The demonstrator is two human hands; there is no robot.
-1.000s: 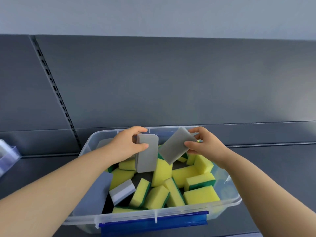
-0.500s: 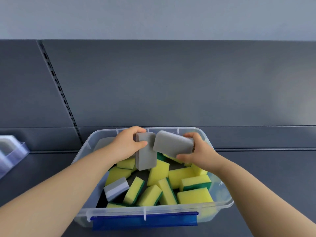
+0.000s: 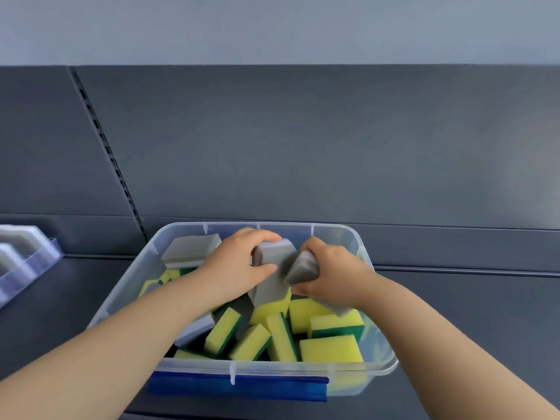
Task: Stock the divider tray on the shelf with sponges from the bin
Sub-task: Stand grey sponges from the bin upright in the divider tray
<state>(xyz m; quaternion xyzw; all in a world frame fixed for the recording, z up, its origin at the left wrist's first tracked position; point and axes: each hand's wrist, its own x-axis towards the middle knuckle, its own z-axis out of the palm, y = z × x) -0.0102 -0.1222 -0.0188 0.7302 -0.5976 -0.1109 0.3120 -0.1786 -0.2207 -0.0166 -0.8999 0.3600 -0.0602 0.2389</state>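
The left hand (image 3: 239, 268) held a grey rectangular foam sponge (image 3: 272, 251) upright above the clear plastic bin (image 3: 127, 286), with the thumb on the near face and the fingers curled over the top edge. The right hand (image 3: 336, 274) was closed round a second grey foam sponge (image 3: 303, 268), which was tilted and touching the first. Both sponges were over the bin's far half, well apart from the clear plastic divider tray (image 3: 30, 253) at the left of the dark grey metal shelf (image 3: 454, 313).

By the look of them, these blocks would be very light and soft — they should give under a pinch rather than slip, and nothing about them seemed fragile. A hold across the two broad faces near the middle would probably suit best. It should be gentle enough not to squash the foam out of shape before it goes into a slot.

Much was unclear. The right hand's sponge was blurred and mostly hidden by the fingers. A grey edge (image 3: 341, 310) below that wrist may have been the same sponge's far end or another one — I could not tell. The left forearm (image 3: 136, 328) covered part of the loose yellow foam sponges with green scouring backs (image 3: 331, 348) lying in the bin. The tray was cut off by the frame's left edge, so its compartments, and whether any held sponges, could not be made out.
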